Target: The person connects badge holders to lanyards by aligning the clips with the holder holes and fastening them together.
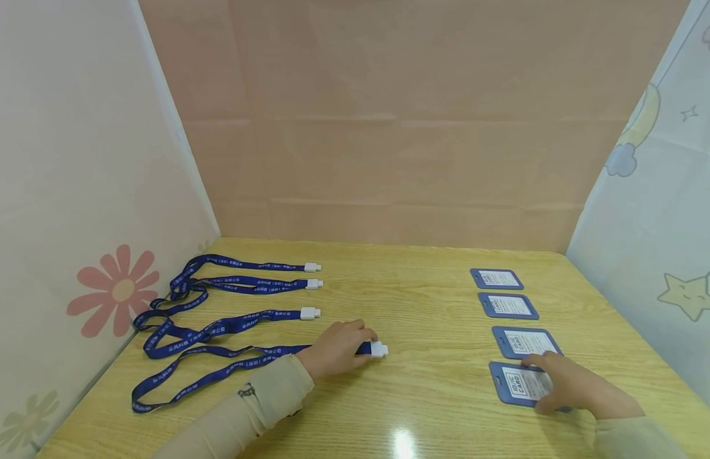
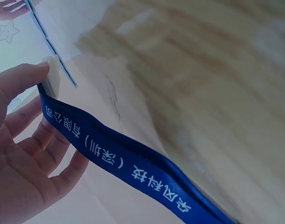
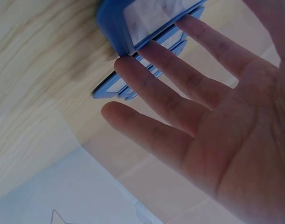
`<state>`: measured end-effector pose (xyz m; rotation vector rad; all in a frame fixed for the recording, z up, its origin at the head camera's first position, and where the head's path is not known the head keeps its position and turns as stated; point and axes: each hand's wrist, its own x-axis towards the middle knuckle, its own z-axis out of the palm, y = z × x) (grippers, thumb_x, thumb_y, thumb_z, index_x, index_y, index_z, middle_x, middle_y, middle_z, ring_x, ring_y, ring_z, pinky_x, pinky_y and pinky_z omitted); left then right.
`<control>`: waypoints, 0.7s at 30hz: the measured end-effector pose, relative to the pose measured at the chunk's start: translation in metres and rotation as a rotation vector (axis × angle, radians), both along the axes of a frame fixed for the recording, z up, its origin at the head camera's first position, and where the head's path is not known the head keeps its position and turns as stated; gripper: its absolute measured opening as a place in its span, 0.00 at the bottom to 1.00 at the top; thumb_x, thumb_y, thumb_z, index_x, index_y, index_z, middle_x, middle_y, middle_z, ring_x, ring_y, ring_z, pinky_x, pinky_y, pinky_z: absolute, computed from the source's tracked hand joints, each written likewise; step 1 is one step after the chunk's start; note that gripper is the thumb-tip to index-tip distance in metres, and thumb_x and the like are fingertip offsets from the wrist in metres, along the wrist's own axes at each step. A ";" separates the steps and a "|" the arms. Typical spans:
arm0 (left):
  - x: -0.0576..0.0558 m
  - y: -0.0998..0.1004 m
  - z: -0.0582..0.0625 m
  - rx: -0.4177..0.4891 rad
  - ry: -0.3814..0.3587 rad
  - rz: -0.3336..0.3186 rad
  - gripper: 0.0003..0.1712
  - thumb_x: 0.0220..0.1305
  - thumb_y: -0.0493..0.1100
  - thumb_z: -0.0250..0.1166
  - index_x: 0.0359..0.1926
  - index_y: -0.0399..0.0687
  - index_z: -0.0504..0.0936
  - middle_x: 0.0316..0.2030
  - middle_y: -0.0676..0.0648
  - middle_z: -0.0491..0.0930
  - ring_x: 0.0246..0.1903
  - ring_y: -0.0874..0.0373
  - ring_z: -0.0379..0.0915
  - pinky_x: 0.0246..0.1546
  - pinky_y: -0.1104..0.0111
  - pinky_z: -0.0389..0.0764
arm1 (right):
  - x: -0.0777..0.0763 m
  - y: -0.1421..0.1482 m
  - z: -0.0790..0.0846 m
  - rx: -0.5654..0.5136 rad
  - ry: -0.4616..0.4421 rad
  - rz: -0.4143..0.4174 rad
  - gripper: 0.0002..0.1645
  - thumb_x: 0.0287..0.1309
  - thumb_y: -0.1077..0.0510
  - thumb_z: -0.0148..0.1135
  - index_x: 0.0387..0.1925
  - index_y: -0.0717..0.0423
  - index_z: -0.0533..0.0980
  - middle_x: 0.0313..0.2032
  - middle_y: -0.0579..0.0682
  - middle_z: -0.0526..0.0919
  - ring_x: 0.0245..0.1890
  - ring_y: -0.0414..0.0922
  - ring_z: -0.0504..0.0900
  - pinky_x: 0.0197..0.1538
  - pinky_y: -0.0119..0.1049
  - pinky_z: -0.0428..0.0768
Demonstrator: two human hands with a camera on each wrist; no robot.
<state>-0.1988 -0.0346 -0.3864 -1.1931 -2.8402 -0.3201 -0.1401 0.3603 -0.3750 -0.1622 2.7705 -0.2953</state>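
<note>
My left hand (image 1: 340,347) pinches the nearest blue lanyard (image 2: 119,149) beside its white plastic clip (image 1: 379,349). In the left wrist view the thumb presses on the clip, and the printed strap trails away from the fingers. Over at the right, my right hand (image 1: 579,386) reaches over the right end of the nearest blue badge holder (image 1: 521,384), which lies on the table. The right wrist view shows the fingers (image 3: 154,88) mostly straight and spread, some tips at the badge holder's edge; the thumb's contact is hidden there.
Three more blue lanyards (image 1: 234,325) lie at the left, clips pointing right. Beyond the right hand, three further badge holders (image 1: 508,306) form a column. A wooden table (image 1: 412,299) carries everything, with a plain backdrop (image 1: 389,159) behind and patterned sheets at both sides.
</note>
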 end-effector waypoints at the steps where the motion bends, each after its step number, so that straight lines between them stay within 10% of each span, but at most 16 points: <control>1: 0.000 0.000 0.000 -0.002 -0.003 0.002 0.18 0.59 0.52 0.64 0.48 0.51 0.81 0.36 0.52 0.79 0.26 0.68 0.66 0.30 0.76 0.71 | 0.000 0.000 0.000 -0.001 -0.001 0.000 0.47 0.30 0.49 0.78 0.55 0.62 0.71 0.46 0.65 0.75 0.43 0.55 0.74 0.51 0.62 0.70; 21: 0.000 0.003 0.002 -0.048 -0.003 -0.001 0.18 0.61 0.52 0.63 0.48 0.49 0.82 0.37 0.51 0.80 0.26 0.68 0.65 0.33 0.75 0.72 | -0.001 -0.003 0.002 0.017 -0.008 -0.007 0.47 0.30 0.49 0.78 0.55 0.61 0.71 0.44 0.61 0.76 0.40 0.51 0.74 0.50 0.61 0.72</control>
